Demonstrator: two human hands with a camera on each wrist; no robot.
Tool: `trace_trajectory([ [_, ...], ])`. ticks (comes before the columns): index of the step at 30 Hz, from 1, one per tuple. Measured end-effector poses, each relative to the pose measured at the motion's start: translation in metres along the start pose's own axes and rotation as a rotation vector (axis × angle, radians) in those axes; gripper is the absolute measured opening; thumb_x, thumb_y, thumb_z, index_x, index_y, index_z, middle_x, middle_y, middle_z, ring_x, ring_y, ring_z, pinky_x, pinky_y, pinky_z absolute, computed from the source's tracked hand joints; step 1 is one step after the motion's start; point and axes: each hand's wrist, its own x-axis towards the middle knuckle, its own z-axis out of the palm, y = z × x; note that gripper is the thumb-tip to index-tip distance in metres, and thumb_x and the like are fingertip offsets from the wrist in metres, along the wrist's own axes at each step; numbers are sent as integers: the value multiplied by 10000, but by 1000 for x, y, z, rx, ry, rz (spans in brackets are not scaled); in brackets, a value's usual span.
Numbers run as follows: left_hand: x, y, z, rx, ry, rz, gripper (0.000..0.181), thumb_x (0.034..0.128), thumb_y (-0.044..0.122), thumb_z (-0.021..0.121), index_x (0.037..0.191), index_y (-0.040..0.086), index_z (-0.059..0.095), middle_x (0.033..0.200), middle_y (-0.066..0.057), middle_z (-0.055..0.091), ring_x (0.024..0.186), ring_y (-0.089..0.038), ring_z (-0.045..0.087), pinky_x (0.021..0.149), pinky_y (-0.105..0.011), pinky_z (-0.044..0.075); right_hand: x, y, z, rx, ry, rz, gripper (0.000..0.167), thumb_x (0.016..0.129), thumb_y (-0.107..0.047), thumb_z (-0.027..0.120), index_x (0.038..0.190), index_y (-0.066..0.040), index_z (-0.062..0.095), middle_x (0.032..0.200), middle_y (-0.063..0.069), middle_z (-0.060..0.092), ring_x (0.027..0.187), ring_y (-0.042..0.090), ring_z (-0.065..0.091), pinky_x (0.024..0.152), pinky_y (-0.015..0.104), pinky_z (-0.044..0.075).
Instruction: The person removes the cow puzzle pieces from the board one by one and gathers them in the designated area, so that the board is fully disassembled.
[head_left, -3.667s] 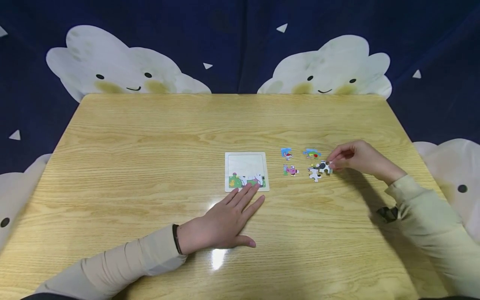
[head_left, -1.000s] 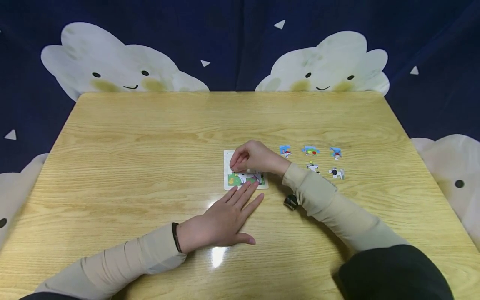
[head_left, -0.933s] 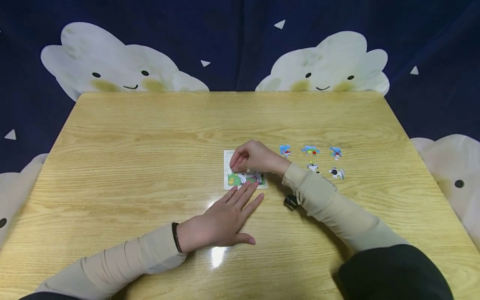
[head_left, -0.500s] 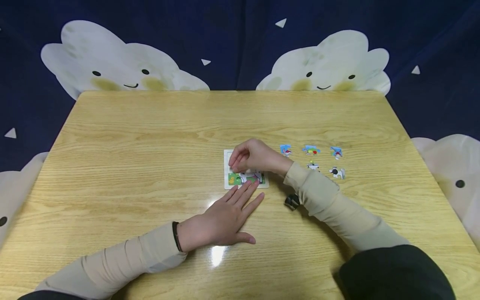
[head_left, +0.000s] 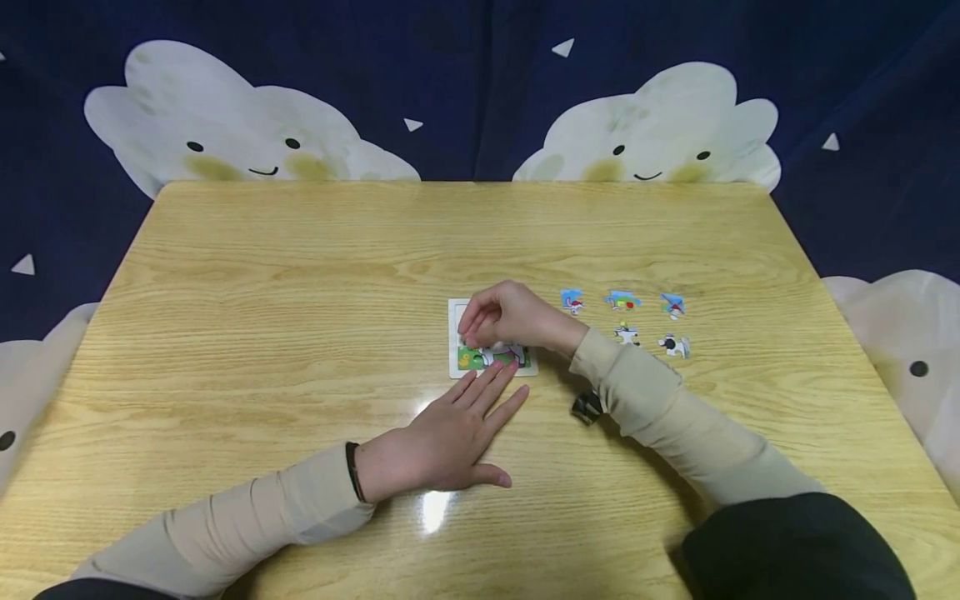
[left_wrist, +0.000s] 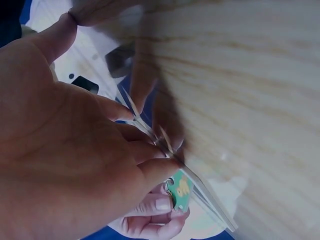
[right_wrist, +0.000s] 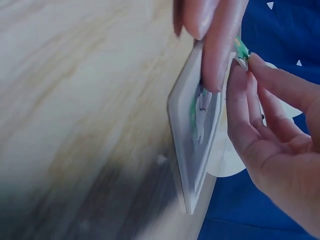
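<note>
On the table lies a square puzzle tray [head_left: 453, 358] with a pale rim, its near row showing green ground and white legs. My left hand [head_left: 450, 446] lies flat below it, fingers spread, fingertips on the tray's near edge. My right hand [head_left: 517, 317] reaches over the tray and pinches a small jigsaw piece [right_wrist: 242, 61] between thumb and fingers at the tray's left side. The right wrist view shows that piece nearly edge-on, so its picture is mostly hidden. In the left wrist view the right thumb [left_wrist: 162, 204] sits beside green printed ground [left_wrist: 181, 190].
Right of the tray, several loose jigsaw pieces lie on the table: a blue-and-red piece [head_left: 572, 301], a piece with a red spot [head_left: 622, 301], a blue corner piece [head_left: 672, 306], a white piece [head_left: 626, 334] and a black-and-white piece [head_left: 674, 346]. A cloud-printed curtain [head_left: 472, 100] hangs behind.
Since the oldest frame, my right hand has let go of the black-and-white piece and moved left onto the tray. The pink piece's former spot is covered by my wrist. The left hand stays put.
</note>
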Motion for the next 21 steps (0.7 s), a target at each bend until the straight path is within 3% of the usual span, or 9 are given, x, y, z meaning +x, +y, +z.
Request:
trace_trajectory([
  [9,0,0,2,8,-3,-2,970,906,708,430,1582,84,124,1625,-197,-14,1491,-321,-2,1186,-432,120,-4,1,-1,-46,13,14,86,835,15,744,916,-6,723,799,44,710,739,167,678,715,293,555],
  [21,0,0,0,-13,-4,-11,972,904,705,439,1584,90,115,1628,-185,-37,1492,-315,-15,1185,-430,133,-29,5,-27,-107,111,9,95,844,-52,768,927,-25,730,832,56,714,773,183,669,708,284,534],
])
